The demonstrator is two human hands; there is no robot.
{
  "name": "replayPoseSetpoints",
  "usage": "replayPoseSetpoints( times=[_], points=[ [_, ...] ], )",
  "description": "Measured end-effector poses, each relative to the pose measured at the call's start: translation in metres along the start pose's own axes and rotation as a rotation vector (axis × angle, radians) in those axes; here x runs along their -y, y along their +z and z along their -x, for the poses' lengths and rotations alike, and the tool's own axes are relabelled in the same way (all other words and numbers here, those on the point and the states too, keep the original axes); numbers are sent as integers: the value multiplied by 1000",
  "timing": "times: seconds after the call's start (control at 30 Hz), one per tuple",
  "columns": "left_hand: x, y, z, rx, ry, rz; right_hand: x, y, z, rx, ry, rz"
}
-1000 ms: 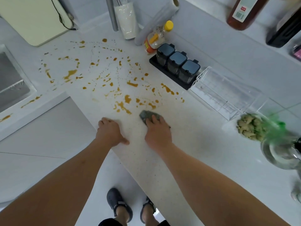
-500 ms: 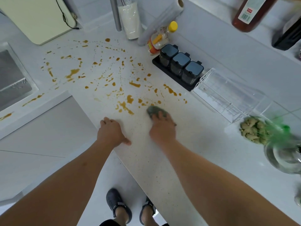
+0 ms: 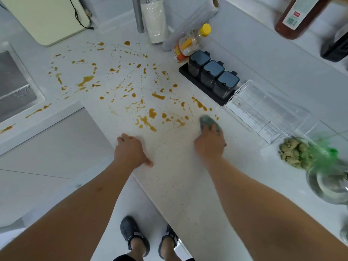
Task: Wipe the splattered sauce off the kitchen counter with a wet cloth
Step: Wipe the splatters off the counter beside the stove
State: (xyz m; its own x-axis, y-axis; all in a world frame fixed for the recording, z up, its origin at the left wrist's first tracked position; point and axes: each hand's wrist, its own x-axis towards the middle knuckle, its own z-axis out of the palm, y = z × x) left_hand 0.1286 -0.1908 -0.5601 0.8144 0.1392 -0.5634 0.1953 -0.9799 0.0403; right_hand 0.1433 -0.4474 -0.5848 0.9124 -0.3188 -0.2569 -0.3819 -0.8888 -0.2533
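Observation:
Brown-orange sauce splatters [image 3: 145, 121] cover the white speckled counter [image 3: 175, 178] from the sink side to the spice jars. My right hand [image 3: 210, 146] presses a grey-green wet cloth [image 3: 208, 122] flat on the counter at the right edge of the splatter, beside the drops near the clear rack. My left hand [image 3: 130, 150] rests palm down on the counter's front edge, fingers spread, holding nothing. A few drops [image 3: 199, 104] lie just beyond the cloth.
A black tray with three dark spice jars [image 3: 212, 76] stands behind the cloth, a clear plastic rack [image 3: 267, 113] to its right. A yellow-capped bottle [image 3: 190, 44], film roll, sink [image 3: 13, 85], cutting board [image 3: 47, 17], ginger [image 3: 293, 153] and glass bowl [image 3: 331, 183] surround the area.
My right hand has slid the cloth to the right and slightly away, toward the clear rack. My left hand has stayed on the counter's edge.

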Motion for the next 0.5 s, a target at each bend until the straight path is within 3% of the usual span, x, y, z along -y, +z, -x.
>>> replayPoseSetpoints(
  times=[0.13, 0.3, 0.4, 0.5],
  points=[
    [0, -1, 2, -7, -6, -7, 54, 38, 54, 81, -360, 76],
    [0, -1, 2, -16, -3, -7, -7, 25, 61, 139, -650, 45],
    [-4, -2, 0, 3, -10, -10, -62, -2, 25, 43, -523, 47],
    [-6, -4, -1, 21, -22, -14, -75, -20, -3, -67, -189, -31]
  ],
)
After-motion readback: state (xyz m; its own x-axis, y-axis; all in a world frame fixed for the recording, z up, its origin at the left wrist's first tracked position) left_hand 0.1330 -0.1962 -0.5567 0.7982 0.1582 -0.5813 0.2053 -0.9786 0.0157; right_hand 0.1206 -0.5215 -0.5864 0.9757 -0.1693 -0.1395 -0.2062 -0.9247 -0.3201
